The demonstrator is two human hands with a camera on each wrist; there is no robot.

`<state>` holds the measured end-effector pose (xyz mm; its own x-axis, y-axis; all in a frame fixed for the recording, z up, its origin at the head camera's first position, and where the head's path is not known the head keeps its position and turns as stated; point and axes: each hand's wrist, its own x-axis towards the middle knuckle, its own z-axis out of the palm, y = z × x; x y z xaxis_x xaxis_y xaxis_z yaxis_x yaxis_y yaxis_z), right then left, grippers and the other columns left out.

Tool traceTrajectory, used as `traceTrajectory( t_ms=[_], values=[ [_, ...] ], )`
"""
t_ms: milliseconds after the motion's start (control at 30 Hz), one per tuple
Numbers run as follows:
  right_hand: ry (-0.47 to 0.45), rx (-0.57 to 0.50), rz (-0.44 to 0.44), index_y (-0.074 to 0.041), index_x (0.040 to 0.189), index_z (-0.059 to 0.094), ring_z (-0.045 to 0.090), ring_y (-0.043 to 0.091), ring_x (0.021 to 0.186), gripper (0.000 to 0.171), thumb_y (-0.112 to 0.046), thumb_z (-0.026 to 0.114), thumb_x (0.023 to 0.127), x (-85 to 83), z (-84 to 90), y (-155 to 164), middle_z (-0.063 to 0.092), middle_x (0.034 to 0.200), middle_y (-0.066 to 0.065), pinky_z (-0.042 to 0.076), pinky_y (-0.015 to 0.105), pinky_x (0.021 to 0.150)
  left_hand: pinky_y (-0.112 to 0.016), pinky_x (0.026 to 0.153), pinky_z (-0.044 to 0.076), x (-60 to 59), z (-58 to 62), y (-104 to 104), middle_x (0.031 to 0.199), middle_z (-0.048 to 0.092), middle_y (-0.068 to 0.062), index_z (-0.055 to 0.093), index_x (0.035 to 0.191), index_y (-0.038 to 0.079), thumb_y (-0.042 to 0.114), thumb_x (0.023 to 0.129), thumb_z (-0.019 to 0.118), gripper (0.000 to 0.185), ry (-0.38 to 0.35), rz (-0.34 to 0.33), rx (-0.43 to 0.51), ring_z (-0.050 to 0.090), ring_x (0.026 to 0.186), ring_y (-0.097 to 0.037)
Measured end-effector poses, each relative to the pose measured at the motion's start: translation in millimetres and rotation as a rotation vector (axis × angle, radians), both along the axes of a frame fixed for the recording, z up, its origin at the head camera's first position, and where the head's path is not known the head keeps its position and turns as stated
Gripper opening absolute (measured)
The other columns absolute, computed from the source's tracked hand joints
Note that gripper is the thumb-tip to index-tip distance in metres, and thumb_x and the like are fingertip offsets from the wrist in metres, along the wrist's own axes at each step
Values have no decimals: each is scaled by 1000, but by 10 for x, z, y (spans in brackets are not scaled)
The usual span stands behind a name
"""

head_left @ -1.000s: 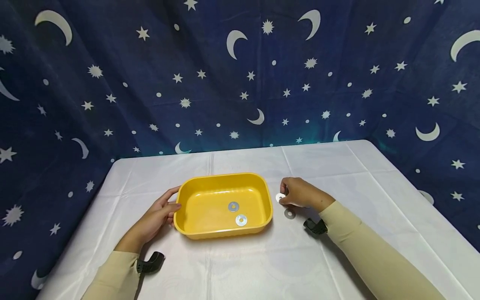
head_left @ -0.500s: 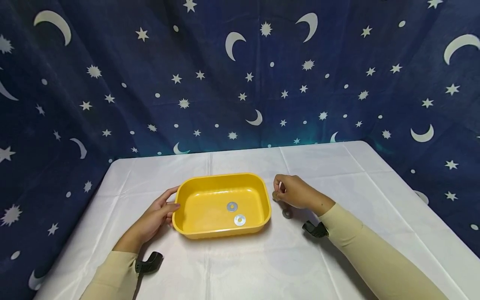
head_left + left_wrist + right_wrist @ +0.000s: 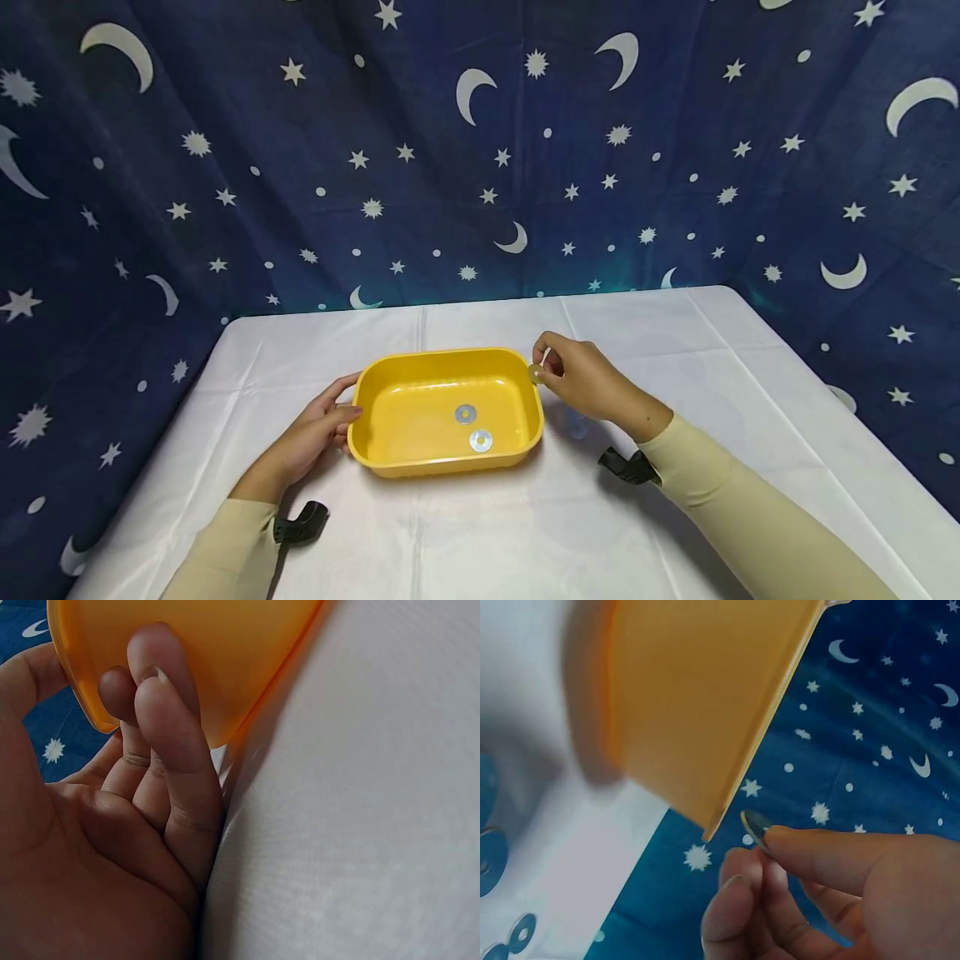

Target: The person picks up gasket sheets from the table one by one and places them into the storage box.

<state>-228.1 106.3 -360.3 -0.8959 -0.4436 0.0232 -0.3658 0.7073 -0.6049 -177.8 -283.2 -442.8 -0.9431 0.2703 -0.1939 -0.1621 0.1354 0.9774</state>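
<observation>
A shallow yellow plastic tub (image 3: 412,417) sits on the white cloth, with two flat metal washers lying on its floor, one washer (image 3: 465,414) a little behind the other washer (image 3: 481,440). My left hand (image 3: 311,437) grips the tub's left end, thumb over the rim and fingers against the outer wall (image 3: 240,645). At the tub's right rim, my right hand (image 3: 588,379) pinches another washer (image 3: 536,373) between thumb and fingers. In the right wrist view this washer (image 3: 756,828) tilts close to the rim's corner.
Several more washers (image 3: 523,933) of differing sizes lie on the white tablecloth (image 3: 480,542) right of the tub, mostly under my right hand in the head view. A dark blue curtain (image 3: 420,100) with moons and stars hangs behind and beside the table.
My right hand has lifted a washer off the cloth and carried it left and up to the tub's right rim. My left hand keeps its hold on the tub.
</observation>
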Motion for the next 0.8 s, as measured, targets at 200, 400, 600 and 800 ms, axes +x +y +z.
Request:
traceTrajectory(
  t_ms=[200, 400, 600, 800],
  values=[
    [15, -59, 32, -12, 102, 59, 51, 14, 65, 15, -9, 70, 92, 86, -7, -158, 57, 77, 2, 47, 21, 56, -23, 61, 53, -8, 11, 6, 77, 55, 1, 20, 157, 13, 18, 101, 49, 63, 2, -1, -5, 53, 60, -10],
    [-7, -115, 89, -13, 99, 61, 53, 13, 68, 14, -8, 71, 91, 168, -107, -377, 58, 77, -1, 49, 20, 60, -22, 61, 53, -2, 8, 9, 78, 55, 1, 20, 157, 12, 18, 101, 49, 63, -2, 0, -6, 54, 61, -9],
    [-18, -142, 177, -13, 98, 62, 55, 10, 67, 12, -4, 66, 93, 205, -223, -567, 60, 77, -2, 49, 20, 62, -23, 61, 54, -1, 0, 14, 80, 57, -1, 20, 157, 12, 18, 101, 49, 63, -5, 0, -3, 55, 61, -9],
    [-32, -130, 229, -13, 99, 63, 56, 8, 65, 12, -3, 65, 93, 182, -306, -741, 62, 81, -1, 49, 20, 64, -22, 60, 54, -11, 2, 17, 76, 54, 2, 20, 156, 11, 17, 101, 49, 63, 4, -3, 11, 53, 60, -9]
  ],
)
